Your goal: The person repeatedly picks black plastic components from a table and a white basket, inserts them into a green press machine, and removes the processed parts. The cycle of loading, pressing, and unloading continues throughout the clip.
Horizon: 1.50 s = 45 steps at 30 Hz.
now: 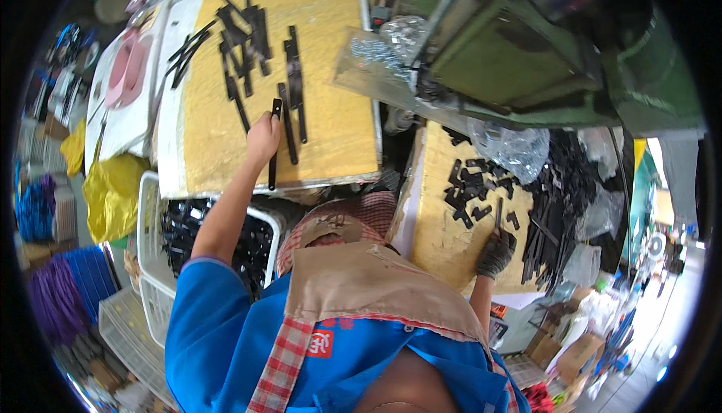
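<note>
My bare left hand [264,138] grips a flat black strip [273,172] with holes near its far end, over a yellow-topped board [338,148]. More black strips [294,77] lie beside it in loose groups, some overlapping. My right hand [496,253] wears a dark grey glove and is low over a second yellow board [434,244]. From its fingertips a short dark strip [500,210] sticks out, its lower end hidden by the fingers. Small black angled pieces [471,184] are scattered just beyond that hand, and a heap of long black strips [544,232] lies to its right.
A green machine [519,58] stands at the upper right, beside a clear plastic tray of small screws [375,58]. Below my left forearm is a white plastic basket [148,232] full of black parts. A pink tray [127,69] and yellow bag [115,193] are at left.
</note>
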Motion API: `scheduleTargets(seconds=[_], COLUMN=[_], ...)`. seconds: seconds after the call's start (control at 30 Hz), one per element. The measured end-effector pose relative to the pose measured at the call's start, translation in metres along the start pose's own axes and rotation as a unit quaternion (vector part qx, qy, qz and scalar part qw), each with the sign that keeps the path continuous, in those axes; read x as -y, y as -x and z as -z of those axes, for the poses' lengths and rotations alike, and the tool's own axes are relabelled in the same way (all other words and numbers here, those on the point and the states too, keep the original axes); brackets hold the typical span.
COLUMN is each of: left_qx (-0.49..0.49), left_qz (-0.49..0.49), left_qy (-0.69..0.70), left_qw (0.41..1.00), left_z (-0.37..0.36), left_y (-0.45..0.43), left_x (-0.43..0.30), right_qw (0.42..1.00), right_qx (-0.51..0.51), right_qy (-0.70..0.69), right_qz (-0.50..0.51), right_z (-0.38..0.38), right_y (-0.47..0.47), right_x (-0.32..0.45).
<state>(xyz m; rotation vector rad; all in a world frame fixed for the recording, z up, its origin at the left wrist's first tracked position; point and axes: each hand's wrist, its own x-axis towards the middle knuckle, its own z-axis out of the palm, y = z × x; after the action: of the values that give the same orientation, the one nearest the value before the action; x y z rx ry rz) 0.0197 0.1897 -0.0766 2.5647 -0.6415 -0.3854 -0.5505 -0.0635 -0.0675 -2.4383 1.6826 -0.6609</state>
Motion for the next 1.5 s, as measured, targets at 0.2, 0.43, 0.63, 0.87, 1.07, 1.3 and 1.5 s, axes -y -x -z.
scheduleTargets(seconds=[0.2, 0.43, 0.63, 0.87, 1.07, 1.3, 1.5], left_qx=[0.105, 0.150, 0.021, 0.030, 0.108, 0.132, 0.119], left_qz=[-0.189, -0.231, -0.276, -0.315, -0.309, -0.277, -0.209], left_qy=[0.284, 0.288, 0.320, 0.138, -0.026, -0.023, 0.008], left_qw=[0.934, 0.917, 0.906, 0.938, 0.945, 0.951, 0.971], left_z=[0.000, -0.034, -0.053, -0.055, -0.068, -0.060, -0.046], left_y=[0.056, 0.045, 0.035, -0.068, -0.082, -0.084, -0.062], left_x=[-0.154, -0.219, -0.204, -0.279, -0.314, -0.292, -0.251], right_qw=[0.999, 0.970, 0.929, 0.889, 0.930, 0.953, 0.984], right_qx=[0.009, -0.160, 0.089, 0.219, 0.205, 0.128, 0.131], right_qy=[-0.035, -0.178, -0.358, -0.401, -0.301, -0.271, -0.004], right_qz=[-0.028, -0.039, -0.017, 0.020, 0.050, 0.044, 0.125], right_z=[-0.004, 0.003, 0.018, -0.013, -0.033, -0.048, -0.018], right_y=[-0.011, -0.029, -0.051, -0.067, -0.064, -0.064, -0.085], right_x=[0.008, 0.059, 0.202, 0.282, 0.273, 0.183, 0.121])
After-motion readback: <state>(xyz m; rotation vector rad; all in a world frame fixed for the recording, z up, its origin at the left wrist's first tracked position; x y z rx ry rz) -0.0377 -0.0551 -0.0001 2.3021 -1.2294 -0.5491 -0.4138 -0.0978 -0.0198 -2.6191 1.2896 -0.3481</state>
